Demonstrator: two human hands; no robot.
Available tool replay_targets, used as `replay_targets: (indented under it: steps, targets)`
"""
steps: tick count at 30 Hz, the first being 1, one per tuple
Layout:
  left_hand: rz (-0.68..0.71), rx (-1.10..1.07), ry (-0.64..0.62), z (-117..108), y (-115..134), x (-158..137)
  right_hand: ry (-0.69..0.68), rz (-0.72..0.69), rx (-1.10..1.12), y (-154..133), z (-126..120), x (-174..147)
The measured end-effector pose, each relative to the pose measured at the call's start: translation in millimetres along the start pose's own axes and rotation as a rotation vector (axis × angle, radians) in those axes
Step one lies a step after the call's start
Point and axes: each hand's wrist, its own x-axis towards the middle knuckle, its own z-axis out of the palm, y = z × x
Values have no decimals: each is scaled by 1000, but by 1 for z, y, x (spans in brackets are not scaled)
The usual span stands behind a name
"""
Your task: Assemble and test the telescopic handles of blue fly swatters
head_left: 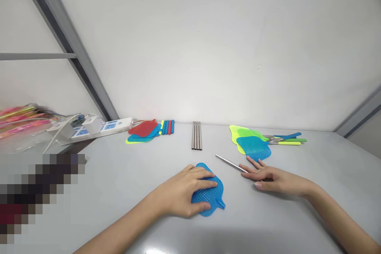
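A blue fly swatter head (219, 190) lies on the grey table with its short socket pointing to the near right. My left hand (190, 190) rests over its left part, fingers spread and thumb apart on the perforated surface. To the right, a slim metal tube (228, 161) slants across the table and passes under the fingers of my right hand (268, 176). That hand has the tube's near end between its fingers and thumb; the very end is hidden. Just beyond its fingertips lies a blue fly swatter (254, 149) on top of a pile.
Yellow and green swatters (235, 133) with coloured handles (291, 139) lie at the right back. Several metal tubes (197, 135) sit side by side at centre back. Left of them are handle grips (168, 127), stacked swatter heads (144, 129) and a power strip (116, 127).
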Motion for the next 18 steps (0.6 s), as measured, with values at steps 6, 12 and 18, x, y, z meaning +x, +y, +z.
replay_targets:
  steps: [6, 12, 18]
  targets:
    - [-160, 56, 60, -4, -12, -3, 5, -14, 141, 2, -4, -6]
    - [-338, 115, 122, -5, -23, -7, 95, -1, 159, -5, 2, -4]
    - [-335, 133, 123, 3, -28, -8, 219, 11, 177, -11, 12, 3]
